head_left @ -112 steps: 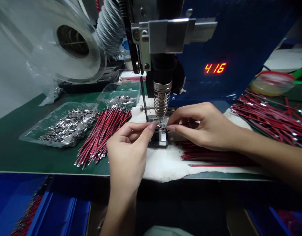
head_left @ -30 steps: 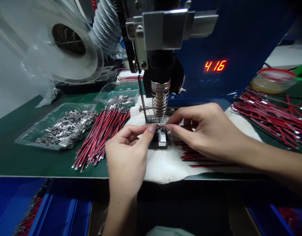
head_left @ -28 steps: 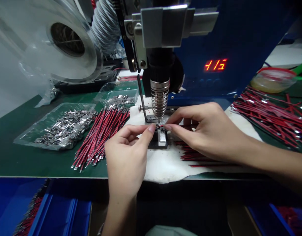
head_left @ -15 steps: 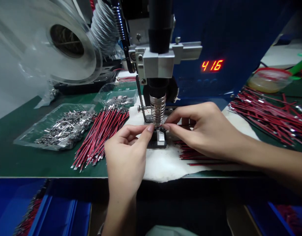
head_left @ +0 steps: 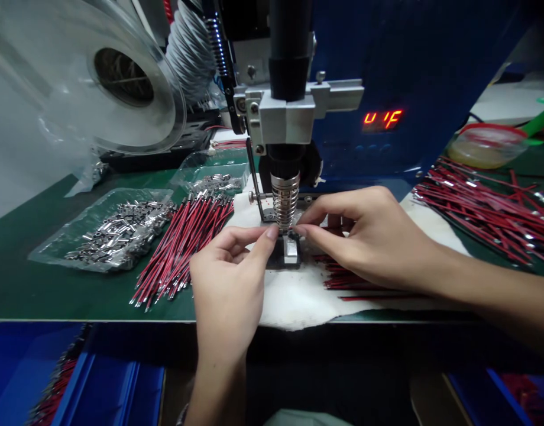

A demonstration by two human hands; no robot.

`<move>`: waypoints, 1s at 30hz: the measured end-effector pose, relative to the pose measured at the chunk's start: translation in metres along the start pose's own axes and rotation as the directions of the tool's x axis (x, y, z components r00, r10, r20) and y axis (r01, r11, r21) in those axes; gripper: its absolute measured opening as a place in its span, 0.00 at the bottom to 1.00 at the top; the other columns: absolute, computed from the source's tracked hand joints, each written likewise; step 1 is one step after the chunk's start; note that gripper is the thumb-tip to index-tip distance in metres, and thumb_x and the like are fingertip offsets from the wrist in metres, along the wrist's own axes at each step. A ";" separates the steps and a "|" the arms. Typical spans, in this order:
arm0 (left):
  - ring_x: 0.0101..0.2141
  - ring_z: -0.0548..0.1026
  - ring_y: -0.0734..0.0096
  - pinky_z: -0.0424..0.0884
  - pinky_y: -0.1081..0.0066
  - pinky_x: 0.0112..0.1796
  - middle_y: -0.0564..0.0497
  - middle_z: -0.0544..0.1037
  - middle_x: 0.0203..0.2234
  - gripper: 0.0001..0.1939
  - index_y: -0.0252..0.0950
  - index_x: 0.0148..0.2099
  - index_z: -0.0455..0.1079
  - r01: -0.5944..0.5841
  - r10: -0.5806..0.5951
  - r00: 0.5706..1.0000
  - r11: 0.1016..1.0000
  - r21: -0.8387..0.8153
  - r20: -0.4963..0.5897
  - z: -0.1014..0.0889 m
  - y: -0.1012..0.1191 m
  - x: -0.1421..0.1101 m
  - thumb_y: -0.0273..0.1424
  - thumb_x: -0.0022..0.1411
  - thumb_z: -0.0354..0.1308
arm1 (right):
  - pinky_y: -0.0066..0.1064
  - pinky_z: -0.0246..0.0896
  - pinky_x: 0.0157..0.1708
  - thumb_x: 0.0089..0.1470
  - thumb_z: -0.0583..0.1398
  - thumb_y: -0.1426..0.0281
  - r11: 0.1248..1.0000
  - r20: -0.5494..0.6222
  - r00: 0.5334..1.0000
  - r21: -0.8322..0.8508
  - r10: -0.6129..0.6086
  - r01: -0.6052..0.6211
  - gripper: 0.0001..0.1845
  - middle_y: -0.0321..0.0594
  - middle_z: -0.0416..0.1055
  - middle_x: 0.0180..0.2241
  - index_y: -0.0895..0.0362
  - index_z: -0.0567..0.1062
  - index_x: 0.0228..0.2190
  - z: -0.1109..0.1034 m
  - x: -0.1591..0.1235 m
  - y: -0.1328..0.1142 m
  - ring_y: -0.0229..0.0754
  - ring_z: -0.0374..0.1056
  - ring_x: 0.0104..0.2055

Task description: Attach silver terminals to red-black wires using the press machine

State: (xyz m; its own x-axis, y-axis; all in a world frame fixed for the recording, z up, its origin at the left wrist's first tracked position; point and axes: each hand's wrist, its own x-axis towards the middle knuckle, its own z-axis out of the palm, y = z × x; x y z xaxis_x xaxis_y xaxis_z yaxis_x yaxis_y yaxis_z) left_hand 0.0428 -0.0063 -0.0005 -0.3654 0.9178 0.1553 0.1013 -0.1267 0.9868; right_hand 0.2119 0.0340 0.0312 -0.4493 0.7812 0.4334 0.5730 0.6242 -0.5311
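My left hand (head_left: pixel 234 275) is closed in a pinch, thumb against forefinger, just left of the tip under the metal coil spring (head_left: pixel 285 198) of a bench machine. From the other side my right hand (head_left: pixel 365 234) pinches too, its fingertips close to the same tip. Whatever small pieces the fingertips hold are too tiny and covered to make out. Below the fingertips sits a small metal block (head_left: pixel 291 251) on a dark base. Red and black wires (head_left: pixel 347 276) lie on a white cloth (head_left: pixel 294 302), partly under my right hand.
A bundle of red and black wires (head_left: pixel 178 248) lies left, beside a clear tray (head_left: pixel 45 251) of small metal parts. More wires (head_left: pixel 489 207) are heaped at right near a red-rimmed tub (head_left: pixel 489 142). Behind stands the blue machine housing (head_left: pixel 387 59); blue bins (head_left: pixel 107 390) are below the table edge.
Both hands keep their pinches at the machine tip, with hardly any movement. The view has shifted slightly, and the red display's lit segments look different.
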 end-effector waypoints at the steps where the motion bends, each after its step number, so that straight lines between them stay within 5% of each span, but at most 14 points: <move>1: 0.23 0.72 0.76 0.70 0.78 0.28 0.55 0.72 0.19 0.07 0.38 0.33 0.79 -0.001 0.001 1.000 1.000 0.000 0.002 0.000 0.000 0.000 0.36 0.54 0.69 | 0.29 0.56 0.25 0.56 0.61 0.71 1.000 0.001 1.000 0.001 0.001 -0.001 0.07 0.33 0.73 0.22 0.57 0.80 0.29 0.000 0.000 0.000 0.34 0.62 0.20; 30: 0.21 0.69 0.82 0.69 0.82 0.28 0.58 0.69 0.16 0.05 0.40 0.32 0.78 -0.040 0.040 0.999 0.999 0.010 -0.003 0.001 -0.001 0.002 0.34 0.54 0.69 | 0.27 0.57 0.26 0.56 0.61 0.73 0.999 0.001 0.999 -0.026 -0.038 0.038 0.07 0.34 0.76 0.26 0.57 0.80 0.31 0.000 0.000 0.001 0.33 0.65 0.22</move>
State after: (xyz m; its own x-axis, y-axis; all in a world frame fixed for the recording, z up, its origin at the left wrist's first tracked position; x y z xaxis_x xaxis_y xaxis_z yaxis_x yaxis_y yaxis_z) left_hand 0.0426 -0.0044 -0.0016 -0.3635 0.9110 0.1946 0.1254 -0.1592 0.9793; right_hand 0.2122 0.0349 0.0306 -0.4714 0.7570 0.4524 0.5729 0.6529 -0.4955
